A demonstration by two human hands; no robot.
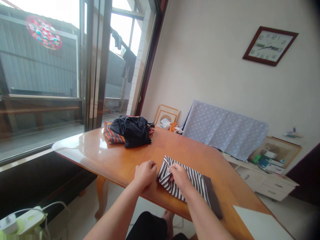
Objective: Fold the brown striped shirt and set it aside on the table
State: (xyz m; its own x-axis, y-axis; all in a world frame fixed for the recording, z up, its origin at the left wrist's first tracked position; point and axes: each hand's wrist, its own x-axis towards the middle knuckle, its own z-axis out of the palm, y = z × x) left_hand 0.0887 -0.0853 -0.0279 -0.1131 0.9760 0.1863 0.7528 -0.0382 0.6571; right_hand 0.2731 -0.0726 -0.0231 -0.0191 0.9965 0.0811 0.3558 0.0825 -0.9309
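Observation:
A folded brown-and-white striped garment [197, 178] with a plain dark brown end lies flat near the table's front edge. My right hand [179, 176] is closed on its left part, pinching the striped fabric, which bunches and lifts a little around the fingers. Just left of the garment, my left hand [145, 172] rests over the tabletop with its fingers curled in, apart from the cloth. No object shows in that hand. The right forearm covers part of the stripes and of the brown end.
Beneath lies a wooden table [170, 141]. Farther back is a heap of clothes [131, 131], dark and striped. A white sheet [260, 223] lies at the right edge. Beyond stand a polka-dot cloth cover [225, 128] and a white cabinet [267, 185]. A power strip [31, 218] sits lower left.

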